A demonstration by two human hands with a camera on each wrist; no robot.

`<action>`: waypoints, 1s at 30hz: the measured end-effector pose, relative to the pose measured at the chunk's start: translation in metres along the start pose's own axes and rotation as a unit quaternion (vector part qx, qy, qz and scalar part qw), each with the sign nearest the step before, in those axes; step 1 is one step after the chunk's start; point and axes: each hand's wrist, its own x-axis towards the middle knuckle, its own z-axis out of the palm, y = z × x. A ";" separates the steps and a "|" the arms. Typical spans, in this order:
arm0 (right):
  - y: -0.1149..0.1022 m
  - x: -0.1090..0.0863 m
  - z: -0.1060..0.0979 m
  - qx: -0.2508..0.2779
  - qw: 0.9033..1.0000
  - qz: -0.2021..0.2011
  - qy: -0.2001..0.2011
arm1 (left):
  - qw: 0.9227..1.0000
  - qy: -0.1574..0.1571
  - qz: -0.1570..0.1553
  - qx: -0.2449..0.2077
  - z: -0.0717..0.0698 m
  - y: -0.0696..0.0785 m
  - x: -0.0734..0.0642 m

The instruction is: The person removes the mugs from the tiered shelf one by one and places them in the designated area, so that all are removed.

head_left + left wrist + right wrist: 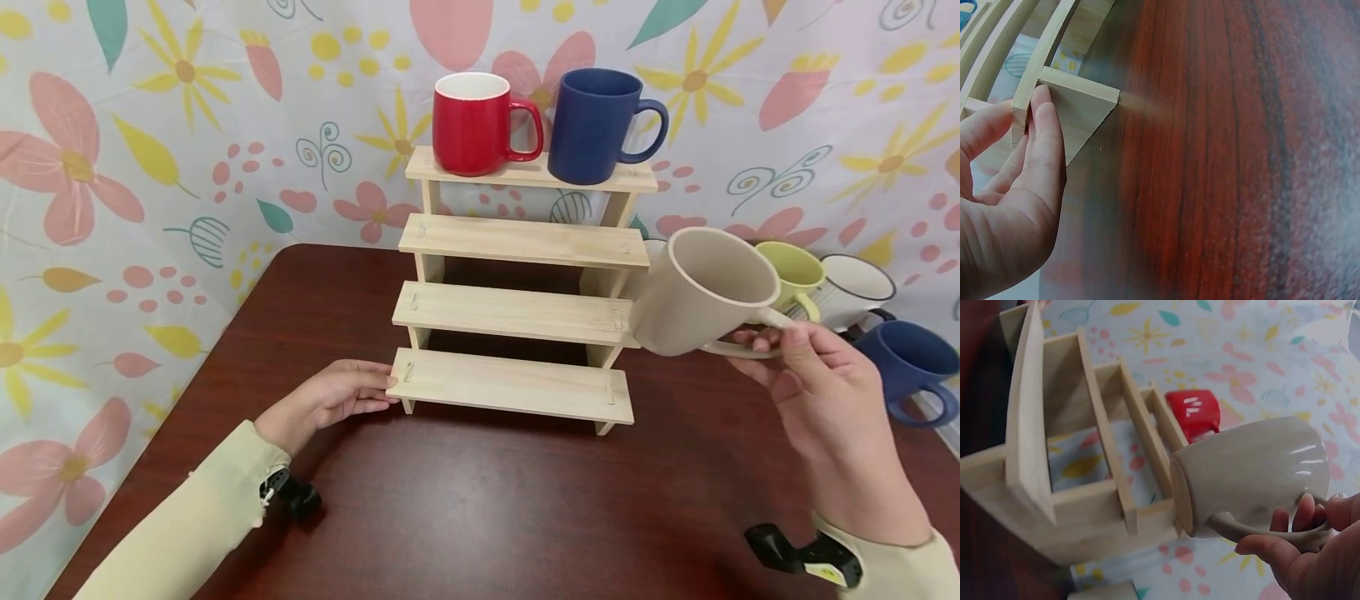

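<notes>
A beige mug (693, 292) is held up by its handle in my right hand (832, 392), tilted, beside the right end of a four-step wooden rack (517, 313). The right wrist view shows the fingers wrapped through the mug's handle (1272, 532). At the rack's lowest board, my left hand (337, 396) pinches the left end, thumb on top and fingers beneath, as the left wrist view shows at the board's end (1019, 115). On the top step stand a red mug (472, 125) and a blue mug (595, 125), handles to the right. The three lower steps bear nothing.
Behind my right hand stand a yellow-green mug (789, 271), a white mug with a dark rim (855, 292) and another blue mug (911, 362). A flowered cloth (225, 125) hangs behind the dark wooden table (465, 508).
</notes>
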 end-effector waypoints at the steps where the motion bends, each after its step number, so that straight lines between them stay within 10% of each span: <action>1: -0.001 -0.002 -0.003 0.004 1.000 -0.003 -0.007 | 1.000 0.000 0.000 0.000 0.000 0.000 0.000; 19: -0.016 -0.041 -0.065 0.026 0.997 -0.014 0.069 | 1.000 -0.006 0.003 -0.003 -0.001 -0.005 0.002; 30: -0.018 -0.054 -0.104 0.125 0.991 -0.002 0.044 | 1.000 -0.010 0.003 -0.005 -0.002 -0.006 0.003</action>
